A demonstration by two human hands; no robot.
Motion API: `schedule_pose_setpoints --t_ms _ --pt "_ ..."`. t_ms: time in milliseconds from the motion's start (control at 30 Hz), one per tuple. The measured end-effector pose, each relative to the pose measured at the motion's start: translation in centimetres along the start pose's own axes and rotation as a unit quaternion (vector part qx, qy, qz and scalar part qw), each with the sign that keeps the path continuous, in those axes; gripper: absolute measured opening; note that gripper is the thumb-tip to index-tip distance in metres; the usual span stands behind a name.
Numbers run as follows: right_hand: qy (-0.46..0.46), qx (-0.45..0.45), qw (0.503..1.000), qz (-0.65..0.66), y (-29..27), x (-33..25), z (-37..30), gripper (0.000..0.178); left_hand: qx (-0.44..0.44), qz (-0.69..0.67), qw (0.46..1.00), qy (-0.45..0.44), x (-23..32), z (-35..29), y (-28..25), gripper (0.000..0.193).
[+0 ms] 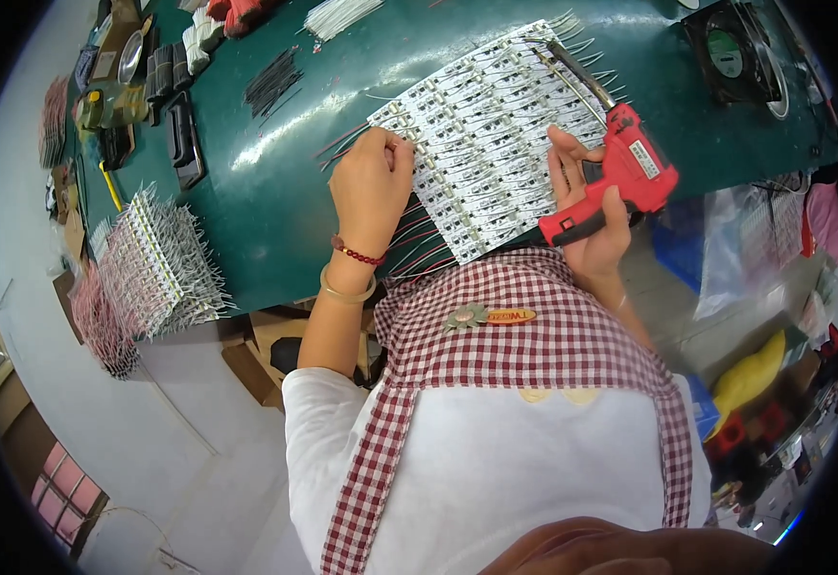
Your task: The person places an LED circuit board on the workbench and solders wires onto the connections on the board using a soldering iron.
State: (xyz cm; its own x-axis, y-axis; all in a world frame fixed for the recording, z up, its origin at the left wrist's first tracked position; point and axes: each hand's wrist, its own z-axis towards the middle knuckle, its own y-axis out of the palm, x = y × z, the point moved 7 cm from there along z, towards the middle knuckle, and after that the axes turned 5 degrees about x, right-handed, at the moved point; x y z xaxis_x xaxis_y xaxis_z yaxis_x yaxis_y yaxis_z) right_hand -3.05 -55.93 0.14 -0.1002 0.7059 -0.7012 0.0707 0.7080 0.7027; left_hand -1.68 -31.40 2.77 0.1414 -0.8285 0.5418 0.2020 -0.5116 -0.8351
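A white panel of small circuit boards (486, 125) lies on the green table top in front of me, with wires along its edges. My left hand (366, 187) is closed in a pinch at the panel's left edge. What its fingertips hold is too small to make out. Red and black wires (340, 144) stick out past that hand. My right hand (596, 240) is wrapped round the handle of a red soldering gun (635, 158) over the panel's right side. The gun's long metal tip points toward the panel's far edge.
A stack of wired boards (165, 259) sits at the table's left edge. Cut black wires (273, 81) and white wires (340, 15) lie farther back. A black fan (733, 53) stands at the far right. Tools and wire bundles (165, 72) crowd the far left.
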Motion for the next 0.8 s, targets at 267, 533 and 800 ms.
schedule_pose_setpoints --t_ms 267,533,800 --pt "-0.002 -0.002 1.0 -0.004 0.0 -0.1 0.0 0.04 0.062 0.182 0.981 -0.036 -0.9 0.1 -3.4 0.015" --pt "0.001 -0.001 1.0 -0.005 0.1 0.2 -0.1 0.044 -0.121 -0.036 0.97 0.21 5.2 1.2 2.5 0.013" --pt "-0.008 0.003 1.0 0.0 -0.1 0.0 0.0 0.044 -0.031 -0.031 0.997 0.056 2.6 -0.5 -0.2 0.016"
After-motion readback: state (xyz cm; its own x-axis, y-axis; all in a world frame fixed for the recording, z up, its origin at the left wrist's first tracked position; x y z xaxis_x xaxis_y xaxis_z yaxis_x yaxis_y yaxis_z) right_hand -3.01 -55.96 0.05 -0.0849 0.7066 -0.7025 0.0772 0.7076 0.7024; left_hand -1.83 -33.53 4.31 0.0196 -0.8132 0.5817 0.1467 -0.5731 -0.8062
